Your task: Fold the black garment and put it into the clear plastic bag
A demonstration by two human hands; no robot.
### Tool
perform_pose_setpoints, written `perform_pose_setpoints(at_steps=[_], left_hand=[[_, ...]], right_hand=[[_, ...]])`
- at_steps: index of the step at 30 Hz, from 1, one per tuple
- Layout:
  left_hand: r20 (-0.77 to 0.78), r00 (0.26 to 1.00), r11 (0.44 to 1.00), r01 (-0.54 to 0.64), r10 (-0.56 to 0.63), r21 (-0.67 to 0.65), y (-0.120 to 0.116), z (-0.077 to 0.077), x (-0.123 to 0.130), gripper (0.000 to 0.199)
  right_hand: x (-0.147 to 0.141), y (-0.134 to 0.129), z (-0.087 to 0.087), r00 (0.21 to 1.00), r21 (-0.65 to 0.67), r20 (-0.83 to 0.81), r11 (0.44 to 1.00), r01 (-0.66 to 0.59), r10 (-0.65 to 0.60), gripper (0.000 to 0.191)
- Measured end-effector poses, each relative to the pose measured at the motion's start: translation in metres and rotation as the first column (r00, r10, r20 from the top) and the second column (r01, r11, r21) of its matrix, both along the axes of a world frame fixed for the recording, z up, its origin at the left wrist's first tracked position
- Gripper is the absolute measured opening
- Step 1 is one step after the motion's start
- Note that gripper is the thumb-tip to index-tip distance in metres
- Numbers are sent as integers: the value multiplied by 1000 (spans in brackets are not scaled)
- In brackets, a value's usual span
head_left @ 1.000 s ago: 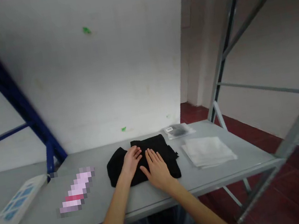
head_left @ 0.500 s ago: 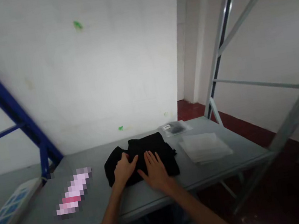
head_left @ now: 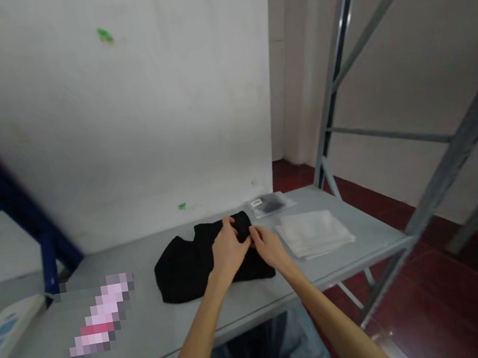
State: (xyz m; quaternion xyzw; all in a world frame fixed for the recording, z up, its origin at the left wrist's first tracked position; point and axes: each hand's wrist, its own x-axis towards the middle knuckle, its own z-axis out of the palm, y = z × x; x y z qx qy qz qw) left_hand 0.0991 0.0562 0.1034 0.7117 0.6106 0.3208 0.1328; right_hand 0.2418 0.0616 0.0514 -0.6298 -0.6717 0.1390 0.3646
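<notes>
Garment [head_left: 185,267], black, folded, rumpled; left hand [head_left: 226,251] and right hand [head_left: 268,246] pinching its far edge.

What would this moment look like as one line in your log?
left hand: on black garment | right hand: at garment's right edge | clear bags: stacked right | grey table
</notes>
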Motion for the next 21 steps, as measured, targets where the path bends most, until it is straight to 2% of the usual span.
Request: perform_pose_setpoints(at_steps=[2,3,5,6,9,13,17,21], left_hand=[[51,983,983,174,-176,53,-5,-12,4,64],[39,977,975,206,-209,81,-8,-20,2,67],[3,990,982,140,-142,127,-14,-36,-9,67],[-13,998,990,67,-66,123,-16,-43,-16,65],[-85,996,999,-33,36,37,-17,-59,-35,55],[-164,986,1000,-15,18,16,-11,-64,-37,36],[-193,981,998,30,-20,49,-6,-61,-28,37],[-106,994,998,31,-24,59,-6,-57,-29,39]], right_hand=[[14,8,2,1000,-54,-8,998,15,-15,57],[19,10,1,1000,-66,-4,997,28,-29,54],[24,12,-1,998,-73,8,995,63,-63,47],[24,12,-2,997,-78,11,994,77,-76,46],[21,13,-4,996,-104,8,990,94,-94,41],[18,15,-7,993,-98,8,988,118,-117,30],[19,17,-11,990,-49,-34,990,135,-137,24],[15,18,-9,979,-30,-178,995,96,-99,21]])
